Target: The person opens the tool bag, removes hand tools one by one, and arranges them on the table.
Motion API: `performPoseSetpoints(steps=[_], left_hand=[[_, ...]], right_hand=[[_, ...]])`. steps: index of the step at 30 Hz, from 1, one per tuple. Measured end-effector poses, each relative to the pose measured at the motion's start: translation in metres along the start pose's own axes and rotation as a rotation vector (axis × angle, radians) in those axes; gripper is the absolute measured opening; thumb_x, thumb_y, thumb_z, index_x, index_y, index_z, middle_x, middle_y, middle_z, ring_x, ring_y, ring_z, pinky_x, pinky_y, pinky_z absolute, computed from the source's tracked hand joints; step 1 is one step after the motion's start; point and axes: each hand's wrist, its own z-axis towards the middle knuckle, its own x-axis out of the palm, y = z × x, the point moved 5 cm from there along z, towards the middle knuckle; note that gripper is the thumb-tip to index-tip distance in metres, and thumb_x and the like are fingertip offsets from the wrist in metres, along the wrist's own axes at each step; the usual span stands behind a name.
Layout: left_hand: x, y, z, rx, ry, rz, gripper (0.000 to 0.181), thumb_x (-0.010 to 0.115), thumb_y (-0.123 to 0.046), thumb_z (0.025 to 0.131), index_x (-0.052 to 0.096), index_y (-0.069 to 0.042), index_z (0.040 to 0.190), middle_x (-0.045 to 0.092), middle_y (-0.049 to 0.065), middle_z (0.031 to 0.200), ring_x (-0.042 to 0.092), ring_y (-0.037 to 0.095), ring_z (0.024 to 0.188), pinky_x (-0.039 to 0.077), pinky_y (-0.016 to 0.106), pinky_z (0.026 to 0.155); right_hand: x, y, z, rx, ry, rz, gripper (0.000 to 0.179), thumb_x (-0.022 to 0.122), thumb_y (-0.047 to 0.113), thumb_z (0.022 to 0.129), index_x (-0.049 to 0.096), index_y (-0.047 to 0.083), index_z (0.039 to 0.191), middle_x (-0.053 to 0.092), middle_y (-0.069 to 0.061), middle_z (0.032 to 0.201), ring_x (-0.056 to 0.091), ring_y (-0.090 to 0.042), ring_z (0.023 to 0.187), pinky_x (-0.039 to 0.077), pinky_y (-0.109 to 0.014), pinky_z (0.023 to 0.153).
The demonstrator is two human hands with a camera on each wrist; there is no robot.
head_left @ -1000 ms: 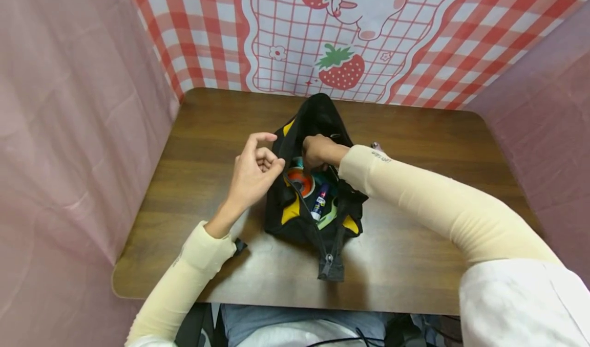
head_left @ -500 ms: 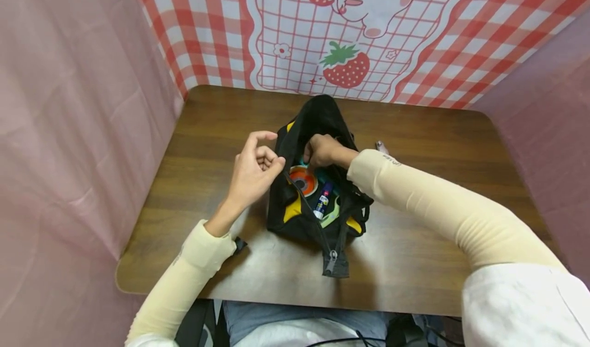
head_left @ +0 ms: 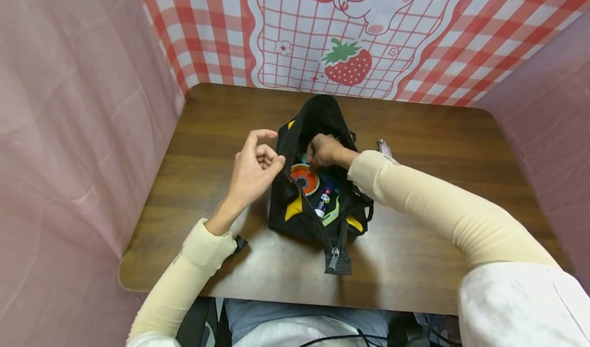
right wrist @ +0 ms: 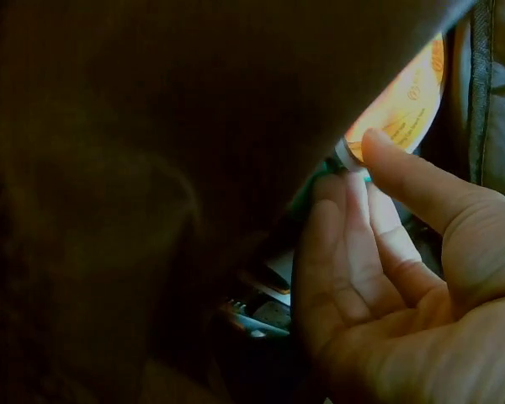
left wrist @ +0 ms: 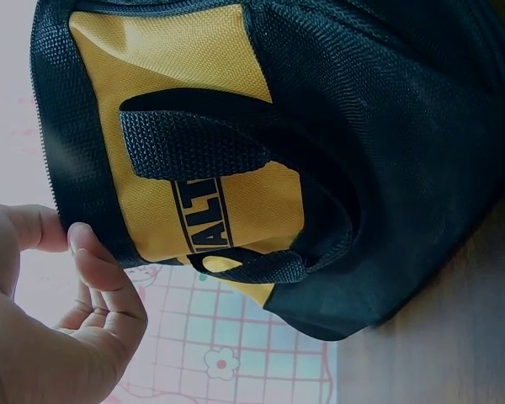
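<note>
A black tool bag (head_left: pixel 299 224) with yellow patches lies unzipped on the table. My left hand (head_left: pixel 255 170) pinches the zipped edge of its opening between thumb and forefinger, as the left wrist view also shows. My right hand (head_left: pixel 324 150) reaches inside the bag. In the right wrist view its thumb lies on the orange face of a roll of tape (right wrist: pixel 412 105), and the fingers curl beneath the rim. Beside the roll in the bag are a blue-and-white glue stick (head_left: pixel 324 198) and a light green item (head_left: pixel 332 214). Dark cloth hides much of the right wrist view.
A small pinkish item with a metal tip (head_left: pixel 384 147) lies on the wooden table (head_left: pixel 415 275), right of the bag, partly behind my right sleeve. The bag's zipper end (head_left: pixel 338 260) hangs toward me. A checked cloth (head_left: pixel 212 35) stands behind; pink curtains (head_left: pixel 69 132) flank the table.
My right hand has come slightly up and right inside the bag, its fingers now at the tape roll's edge. The left hand keeps its pinch. The whole view has shifted a little.
</note>
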Motion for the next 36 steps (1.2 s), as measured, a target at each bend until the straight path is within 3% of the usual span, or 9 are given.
performPoseSetpoints(steps=[5,10,16,21,29,36], left_hand=[[0.0,-0.001,0.0,-0.004,0.005,-0.001,0.048,0.072,-0.006,0.085,0.053,-0.006,0.13,0.067,0.003,0.072,0.056,0.014,0.059,0.046,0.019,0.057],[0.002,-0.003,0.0,-0.009,0.005,0.001,0.048,0.072,-0.007,0.085,0.054,-0.007,0.13,0.067,0.003,0.072,0.057,0.014,0.06,0.046,0.019,0.057],[0.004,-0.003,0.0,-0.016,0.002,-0.004,0.048,0.072,-0.007,0.084,0.054,-0.008,0.129,0.066,0.003,0.071,0.057,0.013,0.059,0.046,0.018,0.056],[0.006,-0.006,0.0,-0.018,0.001,-0.009,0.047,0.073,-0.007,0.085,0.055,-0.009,0.129,0.066,0.004,0.071,0.056,0.012,0.058,0.045,0.018,0.056],[0.005,-0.007,-0.001,-0.039,-0.014,0.012,0.05,0.073,-0.004,0.083,0.055,-0.01,0.129,0.066,0.005,0.07,0.055,0.012,0.058,0.044,0.017,0.056],[0.004,-0.008,-0.002,-0.039,-0.036,0.038,0.049,0.07,-0.005,0.082,0.054,-0.009,0.128,0.065,0.001,0.069,0.055,0.011,0.058,0.045,0.017,0.056]], right_hand=[[0.001,0.0,0.0,-0.001,0.002,-0.002,0.016,0.089,0.013,0.075,0.073,0.011,0.081,0.07,-0.001,0.077,0.063,-0.026,0.083,0.053,-0.039,0.083],[-0.004,0.002,-0.006,-0.012,-0.048,-0.016,0.009,0.084,0.014,0.079,0.076,0.011,0.079,0.073,-0.001,0.079,0.067,-0.025,0.085,0.054,-0.04,0.087],[-0.011,0.007,-0.014,-0.042,-0.092,-0.009,0.01,0.074,0.007,0.083,0.073,0.009,0.073,0.07,-0.001,0.069,0.064,-0.019,0.068,0.053,-0.036,0.071],[-0.021,0.011,-0.021,-0.056,-0.131,-0.071,0.018,0.064,0.005,0.083,0.066,0.012,0.066,0.063,0.0,0.065,0.056,-0.017,0.063,0.047,-0.033,0.063],[-0.038,0.014,-0.031,-0.059,-0.193,-0.111,0.009,0.074,0.002,0.076,0.069,0.009,0.073,0.065,-0.004,0.076,0.06,-0.023,0.074,0.051,-0.035,0.066],[-0.053,0.021,-0.037,-0.1,-0.224,-0.141,0.012,0.074,0.0,0.071,0.068,0.009,0.073,0.065,-0.005,0.074,0.058,-0.024,0.073,0.05,-0.036,0.065]])
